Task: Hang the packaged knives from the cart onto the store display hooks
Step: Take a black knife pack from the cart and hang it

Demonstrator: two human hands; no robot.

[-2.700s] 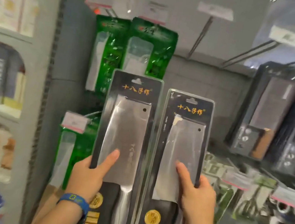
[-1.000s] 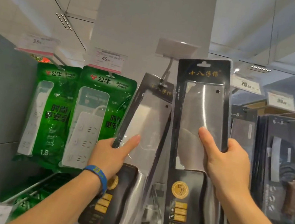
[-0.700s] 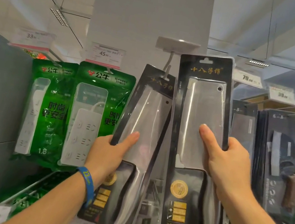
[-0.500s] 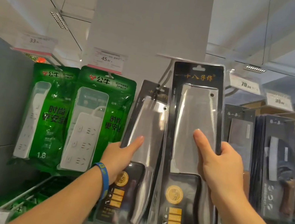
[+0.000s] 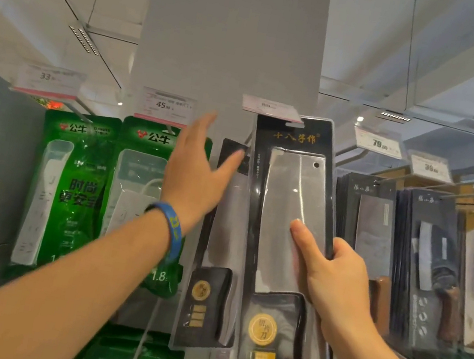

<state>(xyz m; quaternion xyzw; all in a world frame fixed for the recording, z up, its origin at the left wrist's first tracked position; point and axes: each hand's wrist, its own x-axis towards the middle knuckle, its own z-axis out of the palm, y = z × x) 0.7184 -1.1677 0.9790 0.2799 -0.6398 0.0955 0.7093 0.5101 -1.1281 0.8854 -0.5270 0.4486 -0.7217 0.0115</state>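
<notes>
Above the hanging goods the grey pillar (image 5: 232, 36) is bare, open room for a hand. Lower down it is crowded: green packs (image 5: 80, 183) hang close on the left, and the left hand (image 5: 194, 178), fingers spread, fills the strip between them and a hung knife pack (image 5: 210, 285). The knife pack (image 5: 292, 163) gripped by the right hand (image 5: 329, 278) overlaps that one's right edge. A price tag (image 5: 269, 107) juts out right at its top. Dark knife packs (image 5: 372, 228) fill the right side, leaving only a narrow gap
</notes>
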